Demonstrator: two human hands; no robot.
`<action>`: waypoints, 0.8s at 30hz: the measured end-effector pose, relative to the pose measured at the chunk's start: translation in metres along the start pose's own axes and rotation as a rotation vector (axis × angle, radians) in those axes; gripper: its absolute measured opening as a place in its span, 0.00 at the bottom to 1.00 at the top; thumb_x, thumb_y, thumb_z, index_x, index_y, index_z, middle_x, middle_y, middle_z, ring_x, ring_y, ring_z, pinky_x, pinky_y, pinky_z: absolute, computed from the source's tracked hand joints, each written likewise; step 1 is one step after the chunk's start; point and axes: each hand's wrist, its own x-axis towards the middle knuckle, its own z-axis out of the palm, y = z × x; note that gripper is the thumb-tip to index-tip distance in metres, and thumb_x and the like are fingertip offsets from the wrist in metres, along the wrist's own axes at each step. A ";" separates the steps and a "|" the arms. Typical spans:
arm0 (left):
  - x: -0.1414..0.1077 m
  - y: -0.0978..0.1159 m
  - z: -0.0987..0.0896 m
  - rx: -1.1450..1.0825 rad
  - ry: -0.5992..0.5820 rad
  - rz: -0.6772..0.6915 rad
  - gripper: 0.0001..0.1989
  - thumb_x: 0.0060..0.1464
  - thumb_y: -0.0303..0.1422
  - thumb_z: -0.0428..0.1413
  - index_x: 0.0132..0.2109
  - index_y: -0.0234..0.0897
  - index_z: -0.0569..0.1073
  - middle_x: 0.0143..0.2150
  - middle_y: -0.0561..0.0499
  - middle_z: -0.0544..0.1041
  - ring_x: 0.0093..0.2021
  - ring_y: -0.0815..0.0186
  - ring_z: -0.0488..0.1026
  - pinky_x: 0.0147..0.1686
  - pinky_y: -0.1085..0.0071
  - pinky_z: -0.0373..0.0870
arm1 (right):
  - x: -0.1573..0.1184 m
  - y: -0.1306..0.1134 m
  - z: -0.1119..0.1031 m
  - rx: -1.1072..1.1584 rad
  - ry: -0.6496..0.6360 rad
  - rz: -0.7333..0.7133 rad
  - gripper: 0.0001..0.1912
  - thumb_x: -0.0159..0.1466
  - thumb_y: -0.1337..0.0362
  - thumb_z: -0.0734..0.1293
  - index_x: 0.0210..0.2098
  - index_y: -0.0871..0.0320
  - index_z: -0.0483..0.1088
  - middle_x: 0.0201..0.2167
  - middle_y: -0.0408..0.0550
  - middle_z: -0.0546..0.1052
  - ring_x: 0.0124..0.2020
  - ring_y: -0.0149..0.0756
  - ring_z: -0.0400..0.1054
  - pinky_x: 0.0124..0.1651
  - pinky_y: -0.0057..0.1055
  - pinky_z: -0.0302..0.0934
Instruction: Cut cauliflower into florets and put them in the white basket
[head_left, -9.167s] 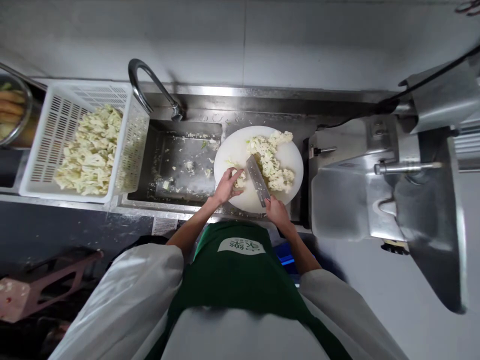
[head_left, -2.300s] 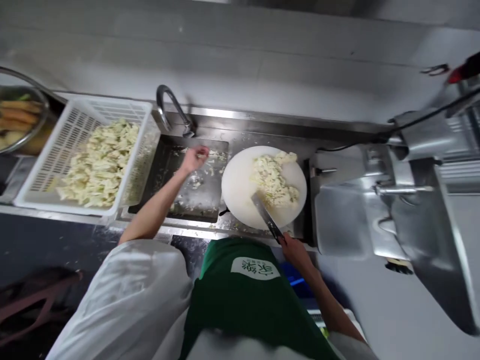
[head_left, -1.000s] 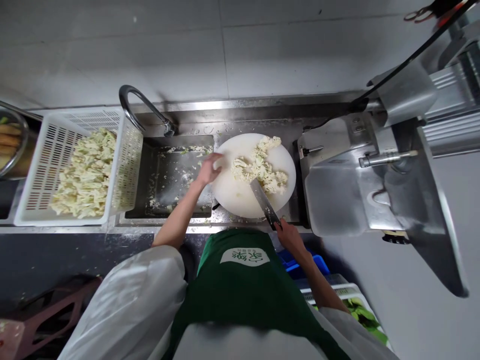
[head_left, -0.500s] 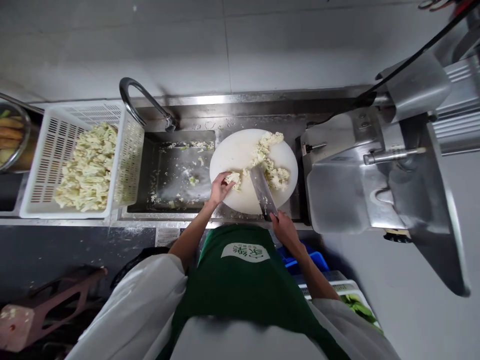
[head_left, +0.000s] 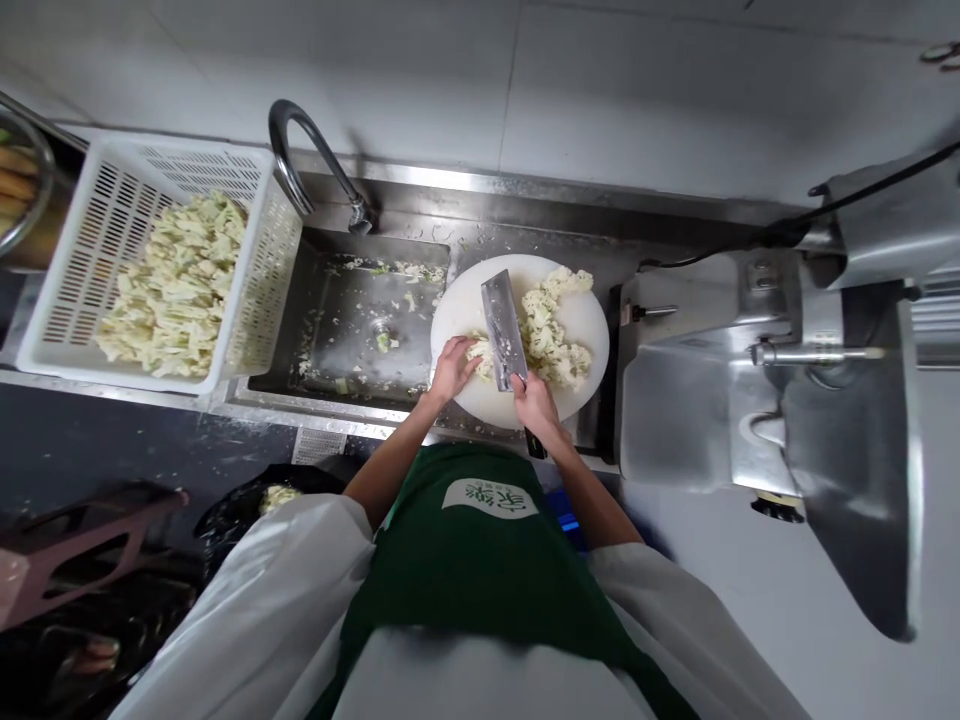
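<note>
My right hand is wrapped round a cleaver, its broad blade pointing away from me over the round white cutting board. Just left of the blade, my left hand has curled fingers on a cauliflower piece, partly covered by the fingertips and the blade. Right of the cleaver, several cauliflower florets lie in a heap on the board. Whether the edge touches the board or the piece, I cannot tell.
Left of the board is a steel sink with scraps and a curved faucet. Beyond stands a white basket of cut cauliflower. A metal slicing machine stands close on the right. Below left is a pink stool.
The cleaver has moved left, away from the floret heap and up against the piece at my left hand. My view has shifted and turned slightly.
</note>
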 end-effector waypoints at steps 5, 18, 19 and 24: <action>0.002 -0.002 0.000 -0.023 -0.018 -0.013 0.17 0.64 0.41 0.59 0.56 0.40 0.74 0.53 0.43 0.74 0.55 0.58 0.75 0.58 0.59 0.73 | 0.004 0.002 -0.001 0.036 -0.034 0.008 0.18 0.75 0.58 0.56 0.46 0.62 0.73 0.32 0.52 0.79 0.30 0.37 0.73 0.34 0.28 0.61; -0.003 0.000 -0.005 -0.100 -0.072 -0.058 0.18 0.65 0.44 0.57 0.57 0.42 0.72 0.54 0.43 0.72 0.57 0.57 0.73 0.60 0.57 0.72 | 0.037 -0.034 0.031 -0.178 -0.117 -0.076 0.21 0.75 0.62 0.53 0.50 0.65 0.74 0.45 0.62 0.81 0.46 0.45 0.76 0.47 0.32 0.64; -0.005 0.002 -0.004 -0.089 -0.045 -0.075 0.18 0.65 0.44 0.57 0.57 0.41 0.72 0.55 0.42 0.71 0.58 0.56 0.72 0.62 0.56 0.71 | 0.036 -0.032 0.028 -0.184 -0.115 -0.079 0.21 0.75 0.61 0.53 0.50 0.65 0.74 0.45 0.62 0.81 0.47 0.45 0.76 0.47 0.33 0.64; -0.002 0.009 0.002 -0.054 -0.017 -0.050 0.23 0.64 0.43 0.58 0.61 0.40 0.70 0.66 0.38 0.64 0.68 0.52 0.63 0.67 0.51 0.63 | 0.015 0.000 -0.010 -0.144 0.012 -0.004 0.22 0.75 0.56 0.52 0.50 0.63 0.73 0.42 0.61 0.81 0.44 0.47 0.76 0.46 0.34 0.64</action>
